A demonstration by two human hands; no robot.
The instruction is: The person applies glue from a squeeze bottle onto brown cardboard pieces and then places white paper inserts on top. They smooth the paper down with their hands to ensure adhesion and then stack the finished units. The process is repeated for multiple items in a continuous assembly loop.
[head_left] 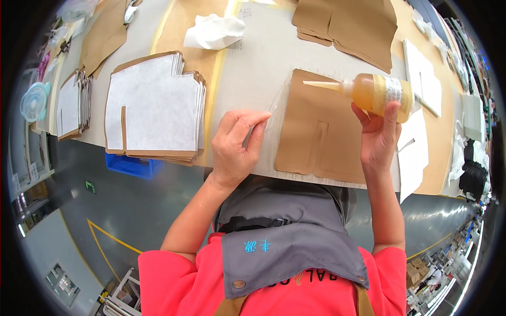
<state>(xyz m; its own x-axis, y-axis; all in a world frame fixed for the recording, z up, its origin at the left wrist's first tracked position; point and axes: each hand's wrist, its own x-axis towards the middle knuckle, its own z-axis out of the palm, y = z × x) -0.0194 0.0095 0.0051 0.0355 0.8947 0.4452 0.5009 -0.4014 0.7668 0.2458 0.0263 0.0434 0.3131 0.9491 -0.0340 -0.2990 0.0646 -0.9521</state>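
Note:
My right hand [378, 138] grips a squeeze bottle [373, 95] of amber liquid, tipped on its side with its long tapered nozzle pointing left. Beneath the bottle, near the table's front edge, lies a flat brown piece [300, 131] with a narrow slot cut up from its lower side. My left hand [237, 146] is left of that piece, over the pale table surface. Its thumb and forefinger are pinched together; whatever sits between the tips, if anything, is too small to make out.
A stack of white-faced brown pieces [153, 105] stands left, with a smaller stack [68, 105] beyond it. Crumpled white paper [213, 32] and more brown sheets [358, 26] lie at the back. White slotted pieces [414, 152] are at right. Below the table edge is a blue bin [129, 165].

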